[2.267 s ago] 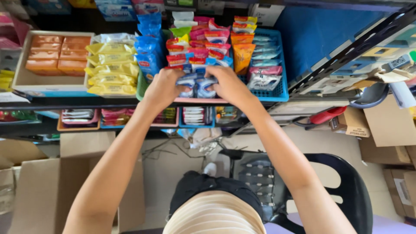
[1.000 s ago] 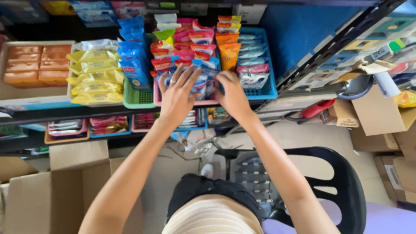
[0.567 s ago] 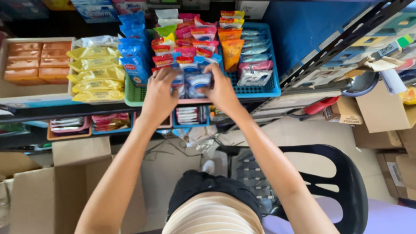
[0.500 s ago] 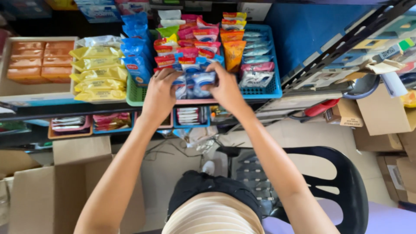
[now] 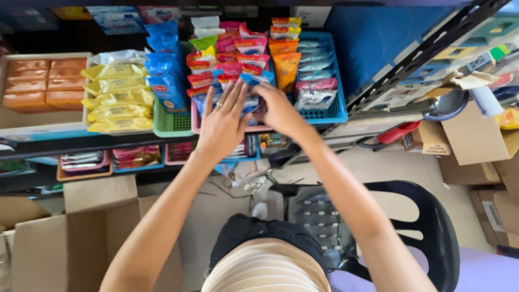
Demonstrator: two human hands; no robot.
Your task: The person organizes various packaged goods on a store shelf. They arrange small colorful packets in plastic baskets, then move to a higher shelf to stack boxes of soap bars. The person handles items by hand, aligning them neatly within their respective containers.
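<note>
The blue-and-white packets point(image 5: 250, 104) are stood upright in the pink basket point(image 5: 195, 122) at upper centre, pressed between the flat, spread left hand point(image 5: 223, 123) and the curled right hand point(image 5: 280, 111).

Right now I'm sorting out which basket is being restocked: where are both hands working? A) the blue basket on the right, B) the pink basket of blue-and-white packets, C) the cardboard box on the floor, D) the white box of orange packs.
B: the left hand lies flat with fingers spread over the blue-and-white packets at the front of the pink basket, and the right hand curls around them from the other side.
</note>
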